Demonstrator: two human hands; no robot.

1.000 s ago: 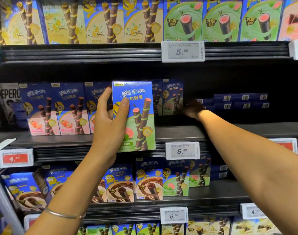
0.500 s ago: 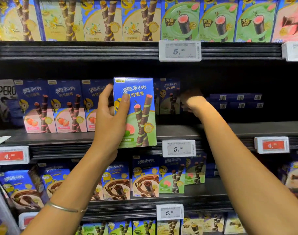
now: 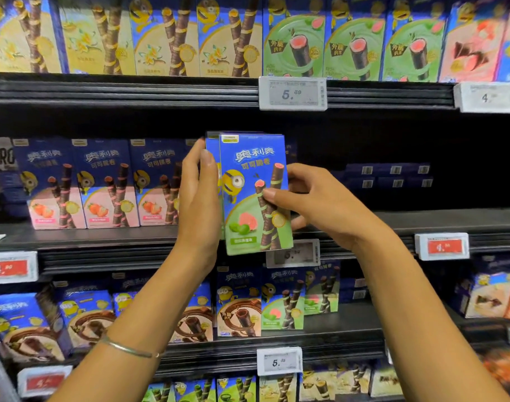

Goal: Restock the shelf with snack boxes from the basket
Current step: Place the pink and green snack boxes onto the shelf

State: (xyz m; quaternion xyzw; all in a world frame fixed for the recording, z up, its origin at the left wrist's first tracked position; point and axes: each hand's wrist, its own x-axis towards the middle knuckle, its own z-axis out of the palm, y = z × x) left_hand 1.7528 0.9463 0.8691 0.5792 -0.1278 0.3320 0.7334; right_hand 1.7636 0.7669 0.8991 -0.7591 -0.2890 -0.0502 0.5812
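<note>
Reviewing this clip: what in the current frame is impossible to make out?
- Head view: the basket is out of frame.
- Price tag below the green box: blurred, partly covered by the box.
- Most fingers of the left hand and right hand: hidden behind the box.
- Flat boxes deep on the shelf: too dark to read.

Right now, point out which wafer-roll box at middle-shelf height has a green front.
The guava wafer-roll box, gripped by the left hand and pinched by the right hand. The three strawberry wafer-roll boxes on the middle shelf to its left have pink fronts.
</note>
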